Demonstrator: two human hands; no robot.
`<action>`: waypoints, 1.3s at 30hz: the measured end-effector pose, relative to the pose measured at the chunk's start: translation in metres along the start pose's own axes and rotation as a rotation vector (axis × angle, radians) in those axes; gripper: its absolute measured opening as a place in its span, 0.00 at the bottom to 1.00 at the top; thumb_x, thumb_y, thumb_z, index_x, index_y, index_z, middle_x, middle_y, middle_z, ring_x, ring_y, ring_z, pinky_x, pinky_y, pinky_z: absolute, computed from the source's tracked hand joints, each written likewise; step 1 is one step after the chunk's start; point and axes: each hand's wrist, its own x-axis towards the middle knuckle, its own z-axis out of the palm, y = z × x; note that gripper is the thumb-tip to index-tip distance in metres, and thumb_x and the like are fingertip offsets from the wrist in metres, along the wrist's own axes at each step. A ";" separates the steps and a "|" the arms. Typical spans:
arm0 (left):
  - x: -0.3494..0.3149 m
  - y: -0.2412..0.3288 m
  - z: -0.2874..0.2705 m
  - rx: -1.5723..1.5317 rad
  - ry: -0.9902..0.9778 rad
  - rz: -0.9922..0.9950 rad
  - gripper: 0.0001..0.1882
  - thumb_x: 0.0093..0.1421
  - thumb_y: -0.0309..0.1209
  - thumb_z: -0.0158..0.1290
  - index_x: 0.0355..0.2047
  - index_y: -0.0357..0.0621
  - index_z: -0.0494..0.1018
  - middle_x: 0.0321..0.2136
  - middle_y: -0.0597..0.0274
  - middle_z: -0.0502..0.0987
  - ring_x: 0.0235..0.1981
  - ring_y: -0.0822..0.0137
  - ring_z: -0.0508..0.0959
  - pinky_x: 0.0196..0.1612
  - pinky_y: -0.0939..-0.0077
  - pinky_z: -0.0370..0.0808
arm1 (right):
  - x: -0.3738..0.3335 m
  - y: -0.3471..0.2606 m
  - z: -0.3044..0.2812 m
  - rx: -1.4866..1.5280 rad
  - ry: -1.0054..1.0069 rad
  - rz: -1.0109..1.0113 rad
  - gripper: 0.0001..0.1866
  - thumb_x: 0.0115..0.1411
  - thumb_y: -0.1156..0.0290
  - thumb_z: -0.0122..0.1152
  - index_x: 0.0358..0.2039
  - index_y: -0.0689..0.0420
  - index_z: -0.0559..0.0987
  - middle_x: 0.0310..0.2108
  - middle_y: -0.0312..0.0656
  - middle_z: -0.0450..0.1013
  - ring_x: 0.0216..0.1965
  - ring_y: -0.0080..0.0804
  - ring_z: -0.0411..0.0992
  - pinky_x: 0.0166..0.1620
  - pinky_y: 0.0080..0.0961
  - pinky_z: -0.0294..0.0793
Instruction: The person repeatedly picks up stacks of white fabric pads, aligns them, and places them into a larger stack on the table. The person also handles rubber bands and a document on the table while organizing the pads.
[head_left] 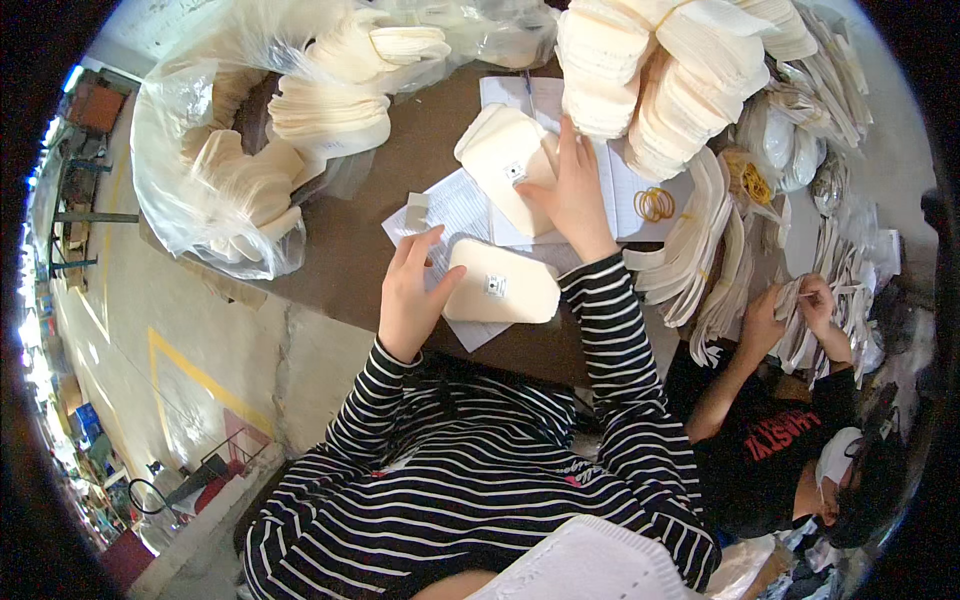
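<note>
My left hand (410,295) is open, fingers spread, with its thumb at the left edge of a cream pad (525,293). That pad has cut corners and a small printed white label, and lies near the table's front edge. Just beyond it is a small pile of similar cream pads (495,155), the top one also labelled. My right hand (580,200) lies along the right side of this pile, thumb on the top pad and fingers stretched out. Neither hand is closed around anything I can see.
Printed sheets (465,220) lie under the pads on the brown table (425,125). Yellow rubber bands (654,204) sit at the right. A clear plastic bag (165,150) of cream pieces and tall bundles (690,80) line the far side. A co-worker (790,430) handles strips at the right.
</note>
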 end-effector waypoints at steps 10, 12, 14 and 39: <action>0.066 -0.007 0.000 -0.219 0.128 0.329 0.39 0.49 0.24 0.67 0.61 0.40 0.63 0.50 0.52 0.76 0.54 0.58 0.75 0.59 0.65 0.70 | -0.007 -0.049 -0.051 0.292 -0.514 -0.182 0.19 0.52 0.83 0.62 0.45 0.54 0.78 0.38 0.41 0.74 0.38 0.44 0.75 0.42 0.32 0.75; 0.079 -0.019 0.001 -0.435 -0.091 0.213 0.41 0.49 0.23 0.67 0.62 0.42 0.62 0.51 0.53 0.74 0.54 0.62 0.74 0.59 0.66 0.69 | -0.012 -0.042 -0.052 0.346 -0.488 -0.164 0.25 0.50 0.83 0.63 0.51 0.56 0.75 0.42 0.44 0.73 0.43 0.41 0.75 0.47 0.30 0.75; 0.085 -0.030 0.010 -0.554 -0.240 0.134 0.41 0.50 0.22 0.67 0.63 0.44 0.61 0.51 0.54 0.73 0.53 0.64 0.74 0.58 0.68 0.69 | -0.019 -0.030 -0.051 0.407 -0.417 -0.125 0.33 0.50 0.84 0.65 0.59 0.56 0.70 0.48 0.45 0.72 0.48 0.40 0.74 0.51 0.30 0.74; 0.071 -0.036 0.035 -0.787 -0.113 0.134 0.27 0.59 0.17 0.58 0.55 0.39 0.59 0.47 0.59 0.70 0.52 0.68 0.72 0.57 0.72 0.69 | -0.049 -0.005 -0.022 0.699 -0.105 0.149 0.23 0.49 0.83 0.70 0.44 0.57 0.72 0.52 0.45 0.64 0.54 0.39 0.66 0.53 0.30 0.70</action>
